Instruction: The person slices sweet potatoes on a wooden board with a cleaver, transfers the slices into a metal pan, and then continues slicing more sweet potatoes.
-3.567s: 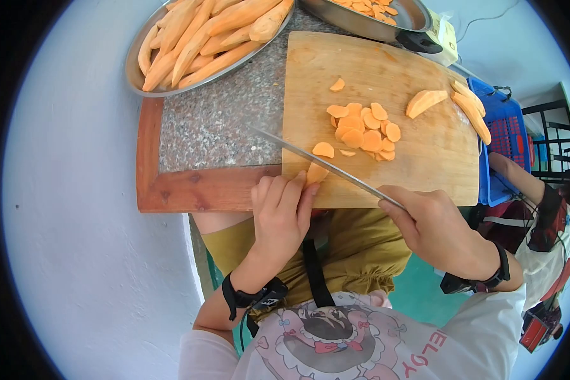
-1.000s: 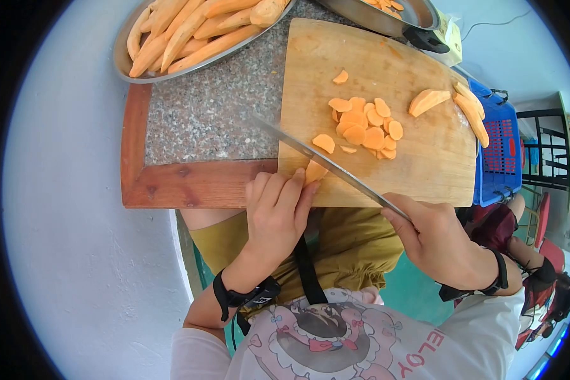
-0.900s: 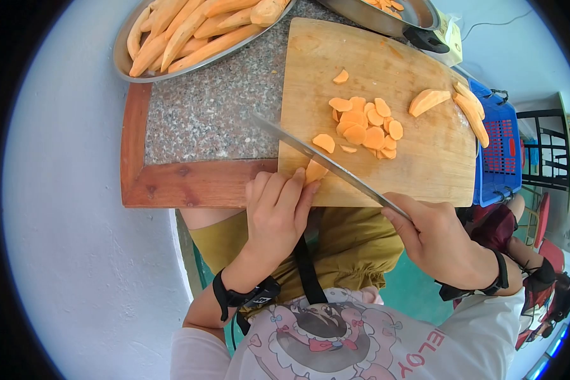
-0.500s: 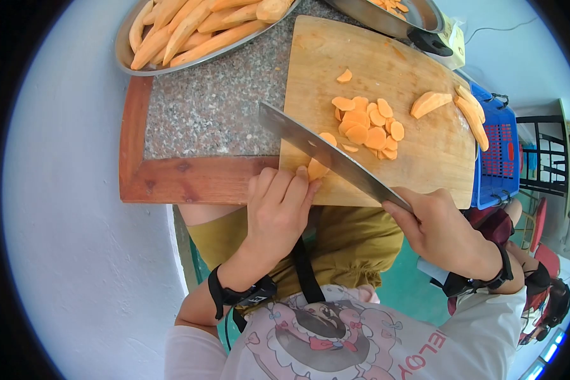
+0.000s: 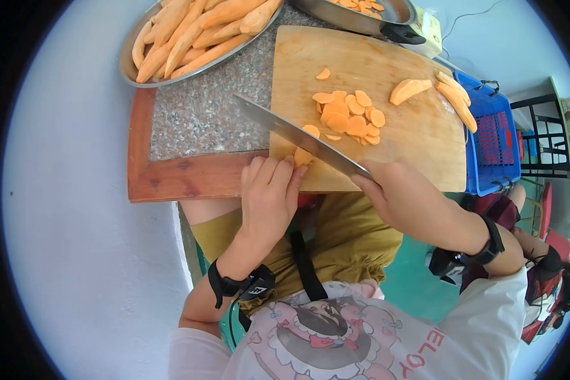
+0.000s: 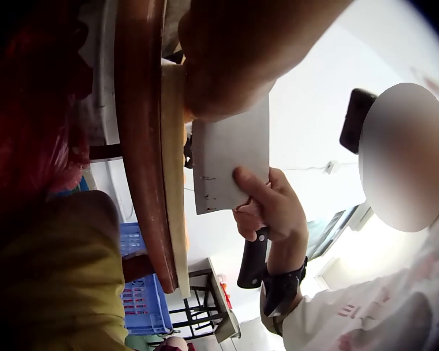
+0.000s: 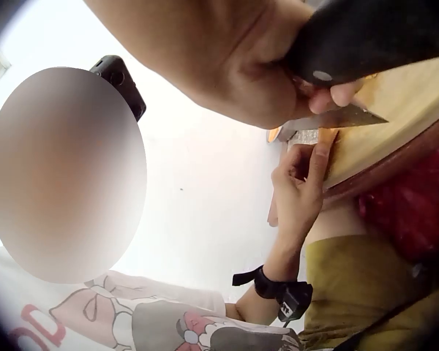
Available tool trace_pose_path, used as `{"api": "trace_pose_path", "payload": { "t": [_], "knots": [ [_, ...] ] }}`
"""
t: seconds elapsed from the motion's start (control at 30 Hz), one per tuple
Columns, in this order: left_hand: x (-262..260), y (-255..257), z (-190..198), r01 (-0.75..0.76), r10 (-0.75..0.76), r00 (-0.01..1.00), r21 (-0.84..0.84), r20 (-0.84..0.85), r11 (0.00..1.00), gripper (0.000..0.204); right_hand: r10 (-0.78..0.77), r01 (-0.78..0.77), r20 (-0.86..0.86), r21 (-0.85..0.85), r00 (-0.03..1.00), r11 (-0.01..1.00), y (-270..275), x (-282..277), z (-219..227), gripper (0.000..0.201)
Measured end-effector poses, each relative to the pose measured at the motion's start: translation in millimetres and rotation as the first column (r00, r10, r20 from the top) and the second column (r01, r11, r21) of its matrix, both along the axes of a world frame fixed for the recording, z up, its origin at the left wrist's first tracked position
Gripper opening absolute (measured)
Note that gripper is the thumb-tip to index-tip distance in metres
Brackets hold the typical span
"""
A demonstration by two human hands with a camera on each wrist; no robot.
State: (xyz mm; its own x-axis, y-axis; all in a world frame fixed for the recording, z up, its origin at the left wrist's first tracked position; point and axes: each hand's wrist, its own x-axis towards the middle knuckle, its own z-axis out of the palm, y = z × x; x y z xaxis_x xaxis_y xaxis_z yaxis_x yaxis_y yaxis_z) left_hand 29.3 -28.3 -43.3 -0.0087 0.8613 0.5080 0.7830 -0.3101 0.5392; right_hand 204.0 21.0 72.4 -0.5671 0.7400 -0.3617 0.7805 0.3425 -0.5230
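Observation:
My right hand (image 5: 402, 193) grips a cleaver (image 5: 304, 136) by its black handle (image 7: 380, 40), the thumb along the blade (image 6: 230, 168) in the left wrist view. The blade slants across the left side of the wooden cutting board (image 5: 424, 152), its broad face partly turned up. At the board's near left edge my left hand (image 5: 266, 193) pinches a short peeled sweet potato piece (image 5: 303, 156) with thumb and fingertips, right beside the blade. One cut slice (image 5: 310, 130) lies just past the blade. A heap of orange slices (image 5: 345, 114) sits mid-board.
Larger peeled pieces (image 5: 410, 91) lie at the board's right side. A metal basin (image 5: 128, 69) of peeled sweet potatoes stands back left, a pan (image 5: 342, 20) with slices at the back. A blue basket (image 5: 487, 171) and another person (image 5: 544, 253) are at the right.
My right hand has moved forward and left over the board, and the cleaver has tilted from nearly edge-on to showing its broad face. The left hand keeps its pinch. The head view has shifted slightly.

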Motion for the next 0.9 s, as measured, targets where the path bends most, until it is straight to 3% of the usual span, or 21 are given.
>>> {"api": "trace_pose_path", "payload": {
  "t": [0.17, 0.23, 0.47, 0.8, 0.9],
  "knots": [
    [0.0, 0.4, -3.4, 0.009, -0.009, 1.000, 0.024, -0.008, 1.000, 0.011, 0.016, -0.013, -0.042, 0.055, 0.999, 0.998, -0.2, -2.6, -2.0, 0.016],
    [0.0, 1.8, -3.9, 0.008, -0.008, 1.000, 0.023, 0.010, 1.000, 0.010, 0.061, -0.061, 0.003, 0.089, 0.998, 0.994, 2.2, -0.4, -7.1, 0.028],
    [-1.7, -0.2, -4.8, 0.013, -0.012, 0.999, 0.028, -0.043, 1.000, 0.011, 0.104, -0.075, -0.118, 0.228, 0.988, 0.971, 10.6, -13.5, -31.6, 0.025],
    [-1.9, -7.6, -2.7, -0.058, 0.070, 0.987, -0.083, 0.142, 0.995, 0.015, -0.011, 0.026, -0.121, 0.120, 0.993, 0.992, 4.0, 9.3, 3.4, 0.021],
    [-1.0, -4.4, -2.6, -0.051, 0.049, 0.991, 0.013, 0.121, 0.999, 0.013, 0.000, 0.020, -0.152, 0.128, 0.988, 0.992, -7.5, 11.6, 2.5, 0.020]
  ]
}}
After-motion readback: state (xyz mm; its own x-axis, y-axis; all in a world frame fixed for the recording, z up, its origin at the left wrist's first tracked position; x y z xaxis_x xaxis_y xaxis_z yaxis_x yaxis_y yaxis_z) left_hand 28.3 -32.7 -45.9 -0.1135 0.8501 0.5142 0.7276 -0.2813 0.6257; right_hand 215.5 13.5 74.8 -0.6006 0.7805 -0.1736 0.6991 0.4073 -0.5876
